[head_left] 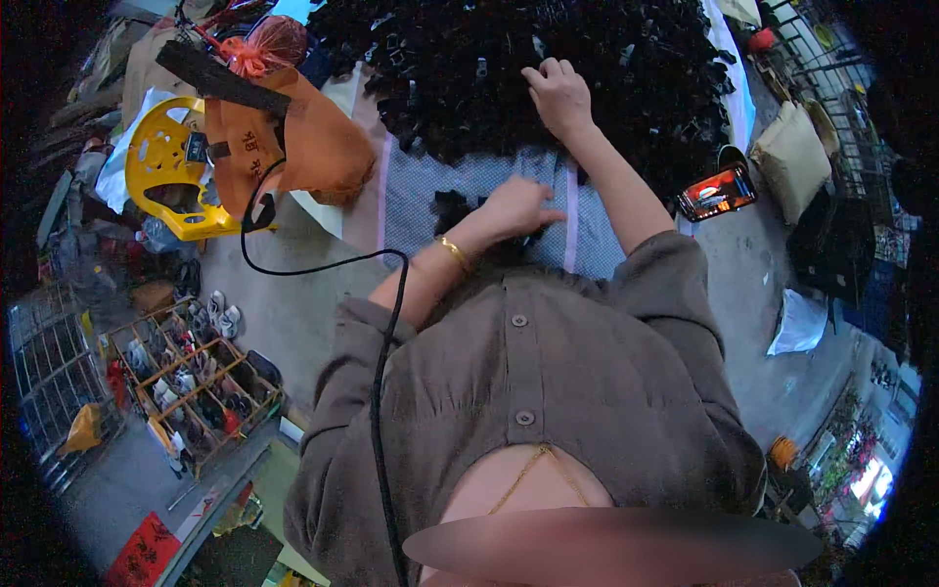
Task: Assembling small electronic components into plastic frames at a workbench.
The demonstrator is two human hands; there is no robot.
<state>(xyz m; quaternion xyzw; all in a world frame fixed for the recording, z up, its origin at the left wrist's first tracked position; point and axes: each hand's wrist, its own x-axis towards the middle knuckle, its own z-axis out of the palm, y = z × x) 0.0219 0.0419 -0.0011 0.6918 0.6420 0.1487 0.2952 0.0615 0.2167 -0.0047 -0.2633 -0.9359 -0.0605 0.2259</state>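
Note:
A broad heap of small black pieces (pixel 440 98) covers the far part of a cloth-topped surface; shiny, buckle-like bits show among them. My right hand (pixel 562 98) is over the near side of this heap, its fingers bent but apart, and I see nothing held in them. Closer to my body, my left hand (pixel 514 207) is over the blue-grey checked cloth (pixel 411 201) with pink stripes. Its thumb and a finger point right with a gap between them. A few black pieces (pixel 452 210) lie beside and partly beneath it. A gold bracelet circles the left wrist.
A lit phone (pixel 719 194) stands at the cloth's right edge. On the left are a yellow plastic chair (pixel 156 157), an orange-brown bag (pixel 328 142) and a shoe rack (pixel 201 382). A black cable (pixel 377 382) runs over my left arm. A pale sack (pixel 794 161) sits at right.

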